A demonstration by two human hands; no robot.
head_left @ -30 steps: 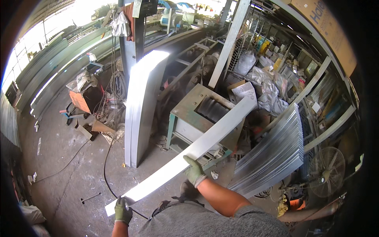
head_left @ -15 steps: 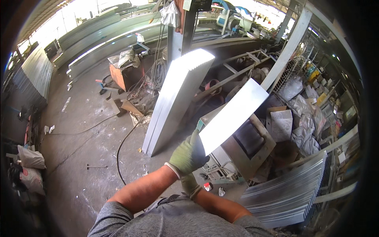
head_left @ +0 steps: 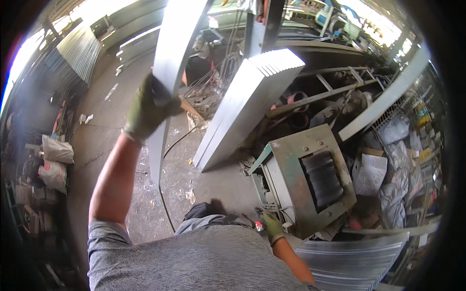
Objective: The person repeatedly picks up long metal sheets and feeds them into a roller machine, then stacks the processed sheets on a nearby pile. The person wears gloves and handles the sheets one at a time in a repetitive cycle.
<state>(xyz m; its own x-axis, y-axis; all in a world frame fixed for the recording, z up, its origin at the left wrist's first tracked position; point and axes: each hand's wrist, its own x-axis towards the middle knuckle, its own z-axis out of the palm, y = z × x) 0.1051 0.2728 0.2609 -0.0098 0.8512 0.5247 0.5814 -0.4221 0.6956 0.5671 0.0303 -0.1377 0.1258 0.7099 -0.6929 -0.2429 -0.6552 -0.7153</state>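
Note:
My left hand (head_left: 149, 110), in a green glove with dark fingers, is closed on the edge of a long silvery metal panel (head_left: 177, 46). The panel stands upright, raised at the left of the stack; its top runs out of view. Just right of it leans a stack of similar metal panels (head_left: 245, 104) with a ridged upper end. My right hand (head_left: 273, 227), also gloved in green, is low beside the worn metal machine (head_left: 310, 179), apart from the panel. Its fingers are too unclear to read. A small red-and-white item (head_left: 259, 226) shows next to it.
Corrugated metal sheets (head_left: 354, 259) lie stacked at the lower right. A cable (head_left: 167, 203) trails over the floor. White sacks (head_left: 57, 149) sit at the left, a ladder-like frame (head_left: 335, 92) lies behind the machine, and a grey post (head_left: 262, 31) stands beyond the stack.
My left hand has carried the panel up and leftward, from over the machine to the left of the stack. My right hand has come away and dropped beside the machine. The view has shifted.

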